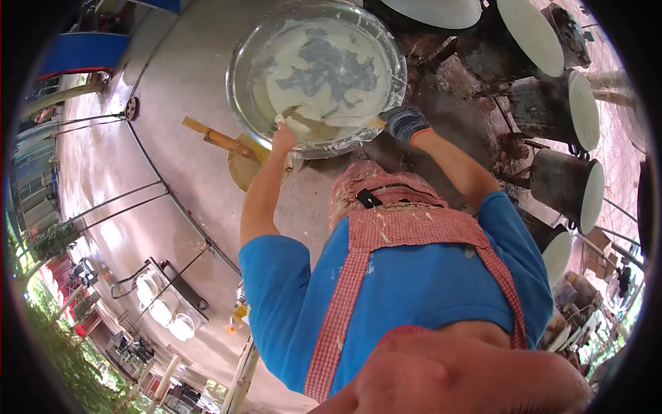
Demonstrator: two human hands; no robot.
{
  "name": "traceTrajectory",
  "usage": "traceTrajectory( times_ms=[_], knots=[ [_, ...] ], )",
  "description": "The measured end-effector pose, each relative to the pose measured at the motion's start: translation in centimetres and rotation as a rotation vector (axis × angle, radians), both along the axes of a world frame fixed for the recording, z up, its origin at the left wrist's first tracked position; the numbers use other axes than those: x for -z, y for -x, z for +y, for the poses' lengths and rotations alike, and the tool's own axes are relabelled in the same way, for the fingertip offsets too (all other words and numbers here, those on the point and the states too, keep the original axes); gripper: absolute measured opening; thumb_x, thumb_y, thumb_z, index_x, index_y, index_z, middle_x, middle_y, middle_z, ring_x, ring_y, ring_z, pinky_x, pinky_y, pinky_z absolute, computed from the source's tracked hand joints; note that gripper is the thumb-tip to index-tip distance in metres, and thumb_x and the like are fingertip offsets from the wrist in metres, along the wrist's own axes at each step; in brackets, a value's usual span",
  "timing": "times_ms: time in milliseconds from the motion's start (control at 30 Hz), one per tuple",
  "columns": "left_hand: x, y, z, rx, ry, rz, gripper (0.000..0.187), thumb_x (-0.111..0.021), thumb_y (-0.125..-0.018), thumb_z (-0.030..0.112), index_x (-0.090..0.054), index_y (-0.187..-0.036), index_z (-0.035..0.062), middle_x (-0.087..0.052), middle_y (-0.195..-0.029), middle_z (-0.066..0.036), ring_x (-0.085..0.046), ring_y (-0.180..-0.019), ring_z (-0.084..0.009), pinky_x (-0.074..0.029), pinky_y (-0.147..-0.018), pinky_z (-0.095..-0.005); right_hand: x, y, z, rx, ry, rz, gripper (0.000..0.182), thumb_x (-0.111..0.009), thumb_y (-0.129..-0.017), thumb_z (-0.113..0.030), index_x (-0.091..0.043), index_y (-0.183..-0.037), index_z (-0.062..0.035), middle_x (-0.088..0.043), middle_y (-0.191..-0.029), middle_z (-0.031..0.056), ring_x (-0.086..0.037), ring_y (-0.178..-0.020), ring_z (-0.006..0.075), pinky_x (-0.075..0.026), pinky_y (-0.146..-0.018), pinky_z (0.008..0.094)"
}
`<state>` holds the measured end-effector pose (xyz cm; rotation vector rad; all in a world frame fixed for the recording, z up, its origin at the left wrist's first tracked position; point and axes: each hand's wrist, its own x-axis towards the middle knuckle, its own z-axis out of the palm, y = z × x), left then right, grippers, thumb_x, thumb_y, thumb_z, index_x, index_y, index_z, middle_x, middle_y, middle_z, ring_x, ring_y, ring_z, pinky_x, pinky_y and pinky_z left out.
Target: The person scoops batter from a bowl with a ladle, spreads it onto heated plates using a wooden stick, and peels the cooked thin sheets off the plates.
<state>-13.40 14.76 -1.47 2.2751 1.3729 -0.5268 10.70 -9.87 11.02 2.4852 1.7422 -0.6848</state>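
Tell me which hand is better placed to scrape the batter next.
Right, probably: the gloved right hand grips the scraper lying across the batter in the basin. The bare left hand sits at the basin's near rim.

I saw several dark drums (555, 110) with white round tops standing at the right side. A yellow wooden stool (238, 155) lay on the concrete floor (138, 159). White jugs (165, 307) sat on a metal rack (196, 298) at lower left.
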Motion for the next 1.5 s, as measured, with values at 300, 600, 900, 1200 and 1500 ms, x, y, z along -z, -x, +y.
traceTrajectory(
  times_ms=[300, 600, 900, 1200, 1500],
  knots=[
    [-2.1, -0.2, 2.6, -0.842, 1.302, -0.604, 0.041, -0.044, -0.074, 0.007, -0.030, -0.111, 0.0016, -0.052, -0.079, -0.019, -0.052, -0.061, -0.0311, -0.042, -0.046, -0.0378, -0.8, -1.0, -1.9, 0.245, -0.019, 0.167, 0.034, -0.051, -0.077, -0.034, -0.056, -0.105, -0.0152, -0.060, -0.090, 0.0115, -0.056, -0.086, 0.0285, -0.043, -0.076, 0.0374],
    [3.0, -0.5, -0.7, -1.204, 0.750, -0.681, 0.031, -0.045, -0.073, 0.003, -0.032, -0.101, 0.0043, -0.044, -0.065, -0.012, -0.041, -0.043, -0.0232, -0.033, -0.032, -0.0342, 0.3, -2.3, 0.2, 0.252, 0.051, 0.110, 0.037, -0.050, -0.077, -0.035, -0.054, -0.109, -0.0172, -0.059, -0.093, 0.0122, -0.056, -0.087, 0.0285, -0.044, -0.076, 0.0379],
    [1.7, -3.2, -4.5, -1.447, 1.080, -0.814, 0.023, -0.046, -0.081, 0.011, -0.035, -0.062, 0.0048, -0.029, -0.046, 0.001, -0.028, -0.033, -0.0068, -0.025, -0.027, -0.0222, 4.0, 1.4, -0.6, 0.201, 0.012, 0.204, 0.039, -0.054, -0.075, -0.036, -0.054, -0.110, -0.0185, -0.059, -0.095, 0.0118, -0.057, -0.083, 0.0290, -0.044, -0.074, 0.0373],
    [-23.0, 0.3, -6.5, -1.077, 1.263, -1.171, 0.015, -0.047, -0.086, 0.025, -0.041, -0.093, 0.0135, -0.032, -0.051, 0.002, -0.023, -0.032, -0.0037, -0.019, -0.025, -0.0168, -5.0, -1.7, -4.8, 0.229, -0.357, 0.033, 0.046, -0.054, -0.074, -0.043, -0.048, -0.117, -0.0263, -0.061, -0.087, 0.0122, -0.058, -0.072, 0.0306, -0.046, -0.065, 0.0395],
    [-43.9, 2.2, -8.0, -0.306, 0.259, -1.410, 0.040, -0.043, -0.087, 0.015, -0.026, -0.123, 0.0190, -0.033, -0.051, 0.002, -0.027, -0.031, -0.0046, -0.020, -0.025, -0.0170, -18.1, -4.7, -0.8, 0.133, -1.295, 0.267, 0.043, -0.067, -0.070, -0.024, -0.055, -0.109, -0.0098, -0.059, -0.099, 0.0110, -0.058, -0.089, 0.0220, -0.043, -0.079, 0.0311]
  ],
)
